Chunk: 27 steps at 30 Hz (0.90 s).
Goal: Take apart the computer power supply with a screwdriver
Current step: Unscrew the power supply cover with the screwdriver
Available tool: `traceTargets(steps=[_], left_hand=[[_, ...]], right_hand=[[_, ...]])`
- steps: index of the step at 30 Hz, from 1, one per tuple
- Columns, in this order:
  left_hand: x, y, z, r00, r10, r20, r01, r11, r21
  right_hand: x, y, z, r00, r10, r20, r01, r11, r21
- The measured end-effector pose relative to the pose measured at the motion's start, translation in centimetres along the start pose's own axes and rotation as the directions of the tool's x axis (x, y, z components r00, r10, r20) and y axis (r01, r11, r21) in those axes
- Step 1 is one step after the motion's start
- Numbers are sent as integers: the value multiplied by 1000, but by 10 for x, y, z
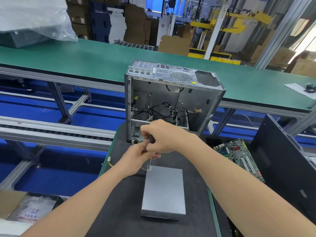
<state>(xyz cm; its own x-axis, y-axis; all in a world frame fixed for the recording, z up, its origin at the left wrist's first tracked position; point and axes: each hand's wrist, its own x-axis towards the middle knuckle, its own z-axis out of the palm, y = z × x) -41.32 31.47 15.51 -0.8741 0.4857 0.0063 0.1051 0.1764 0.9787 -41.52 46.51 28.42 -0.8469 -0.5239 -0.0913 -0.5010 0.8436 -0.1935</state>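
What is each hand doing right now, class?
Left hand: pinching the shaft of the screwdriver.
Right hand: gripping the screwdriver handle.

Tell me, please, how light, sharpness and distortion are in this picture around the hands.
Head view: light is soft and even, with only a faint sheen on the power supply; the left hand and right hand on the screwdriver look sharp; the green conveyor belt bows from wide-angle distortion.
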Motion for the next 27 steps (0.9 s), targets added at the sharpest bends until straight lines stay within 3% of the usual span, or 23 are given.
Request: traceTargets(steps=[5, 8, 12, 17, 21, 23, 25, 27], left_hand=[[1, -4, 3, 999, -31, -30, 31, 999, -12], [0, -6, 2, 999, -27, -24, 27, 999, -19], [-2, -7, -1, 1000, 3, 3, -3, 999, -53], [-2, -7, -1, 1000, -10, 14, 11, 1000, -26], [-2, -8, 0, 1000, -11, -24, 12, 1000, 13], [-1, -9, 1, 999, -3, -32, 4, 1000, 26], [-1, -9, 2, 999, -22, -36, 22, 1000, 7], [-1, -8, 4, 999, -33, -26, 33, 999, 7]], right_hand=[[1, -8, 9, 941, 228, -250, -267, 954, -137], [6, -11, 14, 927, 320, -193, -342, 935, -95], [7, -5, 6, 971, 234, -37, -234, 972, 13], [8, 0, -3, 997, 0, 76, -3, 999, 44], [7, -2, -4, 998, -20, 56, 18, 999, 35], [4, -6, 2, 996, 68, -58, -70, 997, -30], [4, -11, 8, 949, 218, -228, -256, 954, -156], [7, -17, 13, 906, 309, -288, -373, 906, -202]])
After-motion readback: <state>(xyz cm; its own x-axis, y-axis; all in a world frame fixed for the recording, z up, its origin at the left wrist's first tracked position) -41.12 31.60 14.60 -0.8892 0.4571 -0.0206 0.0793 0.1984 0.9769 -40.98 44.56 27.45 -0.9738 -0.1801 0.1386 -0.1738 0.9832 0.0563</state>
